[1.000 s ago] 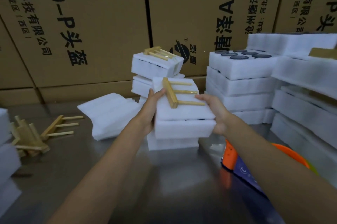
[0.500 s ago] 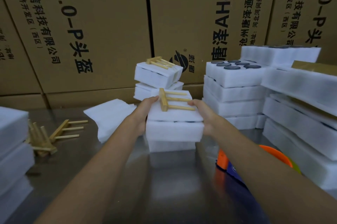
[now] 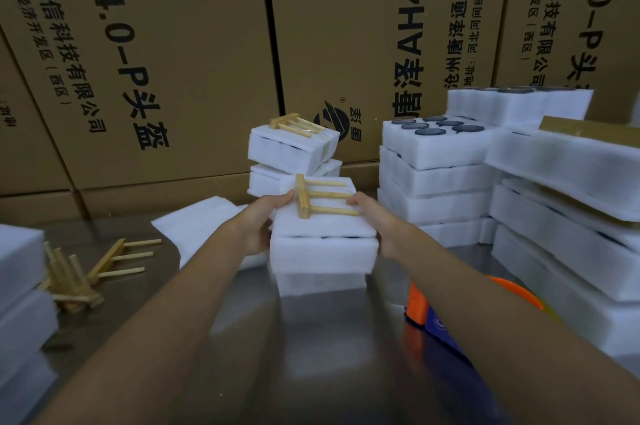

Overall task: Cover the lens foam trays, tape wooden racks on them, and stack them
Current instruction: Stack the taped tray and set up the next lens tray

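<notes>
- Centre of frame: a covered foam tray with a wooden rack lying on its lid, held just above or resting on a lower white foam block on the steel bench; whether the two touch cannot be told.
- Left hand grips the tray's left side, thumb over the lid edge near the rack's crossbar; right hand grips the right side, thumb touching the tips of the rack's prongs.
- Handling, as judged: the foam looks light, soft and easily dented, with a slightly fibrous matte surface that should not slip; the lenses inside are likely fragile, so a level, two-sided hold at mid-height suits it, thumbs pinning lid and rack.
- The rack is stiff pale wood, a square bar with three thin round dowels; the dowels look breakable and are a poor place to hold.
- Behind, upper centre: two finished trays stacked askew, the top one bearing a rack.
- Right of frame: stacks of uncovered trays, dark round lenses visible in the top one.
- Lower left: loose racks on the bench; beside them, foam cover sheets.
- Background: printed corrugated cartons.
</notes>
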The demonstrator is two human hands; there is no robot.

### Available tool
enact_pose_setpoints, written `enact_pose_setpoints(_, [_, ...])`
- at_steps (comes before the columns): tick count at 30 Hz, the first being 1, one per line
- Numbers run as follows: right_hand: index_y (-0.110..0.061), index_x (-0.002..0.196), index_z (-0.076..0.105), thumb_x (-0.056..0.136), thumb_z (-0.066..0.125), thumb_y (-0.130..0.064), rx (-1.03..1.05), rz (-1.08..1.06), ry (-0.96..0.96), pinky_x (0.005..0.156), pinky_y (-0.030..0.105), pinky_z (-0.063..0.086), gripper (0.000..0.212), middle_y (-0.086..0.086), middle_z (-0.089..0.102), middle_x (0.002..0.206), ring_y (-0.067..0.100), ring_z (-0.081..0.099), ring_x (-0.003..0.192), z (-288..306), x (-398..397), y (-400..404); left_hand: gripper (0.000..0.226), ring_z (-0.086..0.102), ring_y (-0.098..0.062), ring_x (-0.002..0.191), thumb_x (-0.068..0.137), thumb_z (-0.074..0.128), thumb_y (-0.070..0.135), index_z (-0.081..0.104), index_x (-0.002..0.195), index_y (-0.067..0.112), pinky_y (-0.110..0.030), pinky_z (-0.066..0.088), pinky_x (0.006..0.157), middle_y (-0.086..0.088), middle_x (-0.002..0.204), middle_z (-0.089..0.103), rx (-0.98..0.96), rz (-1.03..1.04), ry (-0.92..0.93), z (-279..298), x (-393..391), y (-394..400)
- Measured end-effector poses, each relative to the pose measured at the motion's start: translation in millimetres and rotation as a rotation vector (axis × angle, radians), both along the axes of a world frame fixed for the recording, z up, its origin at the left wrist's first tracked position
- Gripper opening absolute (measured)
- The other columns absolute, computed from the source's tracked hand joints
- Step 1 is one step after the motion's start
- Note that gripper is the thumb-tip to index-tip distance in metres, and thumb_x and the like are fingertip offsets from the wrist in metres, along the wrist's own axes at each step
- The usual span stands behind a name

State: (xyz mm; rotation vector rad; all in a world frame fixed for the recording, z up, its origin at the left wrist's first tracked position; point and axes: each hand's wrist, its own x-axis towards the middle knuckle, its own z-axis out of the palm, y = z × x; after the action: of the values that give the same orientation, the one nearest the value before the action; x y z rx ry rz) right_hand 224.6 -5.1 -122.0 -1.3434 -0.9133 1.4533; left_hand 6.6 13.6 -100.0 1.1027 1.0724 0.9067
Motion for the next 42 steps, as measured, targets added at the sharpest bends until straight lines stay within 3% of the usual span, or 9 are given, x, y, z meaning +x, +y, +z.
enact_pose_setpoints(3, [-0.014, 0.132, 0.057, 0.088, 0.064, -0.043, 0.072, -0.053, -0.149, 0.106, 0.042, 0.046, 0.053, 0.007, 0.063, 0.125, 0.027, 0.059, 0.118, 8.6, 14.2, -6.8, 0.057, 0.058, -0.027, 0.116, 0.089, 0.067, 0.042, 0.052, 0.136, 0.014, -0.041, 0.046, 0.103, -0.006, 0.130, 0.060, 0.087, 0.135, 0.295, 15.7, 6.0, -0.5])
enact_pose_setpoints(7, [-0.017, 0.103, 0.058, 0.093, 0.061, -0.035, 0.217, -0.217, -0.389, 0.081, 0.032, 0.044, 0.021, 0.002, 0.056, 0.099, 0.018, 0.053, 0.089, 28.5, 46.6, -14.9, 0.060, 0.048, -0.027, 0.124, 0.094, 0.059, 0.027, 0.034, 0.147, 0.014, -0.035, 0.043, 0.093, -0.001, 0.138, 0.047, 0.387, 0.260, 0.608, 38.9, 30.1, -7.9])
enact_pose_setpoints(11, [-0.016, 0.126, 0.059, 0.097, 0.056, -0.025, 0.374, -0.351, -0.677, 0.083, 0.028, 0.037, 0.031, 0.002, 0.058, 0.119, 0.018, 0.051, 0.100, 50.4, 83.9, -26.4, 0.057, 0.054, -0.031, 0.117, 0.095, 0.052, 0.024, 0.032, 0.148, 0.014, -0.033, 0.043, 0.085, -0.011, 0.139, 0.048, 0.667, 0.267, 0.759, 60.5, 73.4, -19.1])
enact_pose_setpoints(15, [-0.017, 0.133, 0.052, 0.098, 0.052, -0.023, 0.389, -0.353, -0.814, 0.081, 0.028, 0.038, 0.036, 0.002, 0.053, 0.123, 0.019, 0.051, 0.099, 66.2, 112.8, -30.2, 0.056, 0.054, -0.029, 0.119, 0.093, 0.053, 0.022, 0.035, 0.146, 0.017, -0.031, 0.045, 0.085, -0.012, 0.138, 0.050, 0.728, 0.036, 0.775, 73.9, 151.9, -18.5])
enact_pose_setpoints(19, [-0.016, 0.137, 0.044, 0.096, 0.053, -0.021, 0.361, -0.368, -0.822, 0.078, 0.029, 0.040, 0.042, 0.008, 0.061, 0.118, 0.023, 0.055, 0.095, 72.5, 132.5, -27.3, 0.070, 0.048, -0.030, 0.126, 0.091, 0.057, 0.021, 0.024, 0.152, 0.023, -0.038, 0.046, 0.099, -0.012, 0.146, 0.041, 0.682, -0.091, 0.774, 77.4, 221.0, -1.7])
enact_pose_setpoints(24, [-0.017, 0.151, 0.030, 0.096, 0.056, -0.021, 0.351, -0.340, -0.818, 0.083, 0.029, 0.042, 0.061, 0.018, 0.061, 0.131, 0.031, 0.059, 0.115, 67.5, 150.4, -17.8, 0.089, 0.038, -0.033, 0.136, 0.083, 0.073, 0.035, 0.020, 0.154, 0.025, -0.044, 0.041, 0.108, -0.014, 0.152, 0.033, 0.656, -0.104, 0.919, 73.4, 260.5, 27.1])
enact_pose_setpoints(36, [-0.023, 0.160, 0.007, 0.097, 0.055, -0.021, 0.429, -0.327, -0.849, 0.081, 0.031, 0.047, 0.079, 0.012, 0.059, 0.127, 0.027, 0.058, 0.109, 81.6, 140.9, -19.8, 0.071, 0.052, -0.031, 0.121, 0.075, 0.082, 0.035, 0.047, 0.137, 0.023, -0.036, 0.045, 0.093, -0.011, 0.133, 0.053, 0.807, 0.180, 0.821, 76.5, 234.4, 31.3])
enact_pose_setpoints(38, [-0.023, 0.160, 0.007, 0.098, 0.052, -0.024, 0.455, -0.329, -0.838, 0.075, 0.030, 0.045, 0.077, 0.011, 0.061, 0.119, 0.025, 0.059, 0.103, 91.4, 133.2, -28.7, 0.072, 0.053, -0.029, 0.121, 0.073, 0.083, 0.039, 0.050, 0.135, 0.023, -0.037, 0.046, 0.093, -0.009, 0.133, 0.055, 0.837, 0.223, 0.823, 86.4, 214.3, 23.0])
enact_pose_setpoints(42, [-0.023, 0.153, 0.030, 0.096, 0.053, -0.046, 0.460, -0.385, -0.659, 0.101, 0.041, 0.050, 0.066, 0.007, 0.053, 0.140, 0.029, 0.059, 0.120, 120.2, 108.8, -52.1, 0.073, 0.056, -0.026, 0.117, 0.065, 0.087, 0.042, 0.058, 0.130, 0.026, -0.035, 0.049, 0.091, -0.004, 0.128, 0.063, 0.914, 0.271, 0.818, 104.7, 165.9, -12.5])
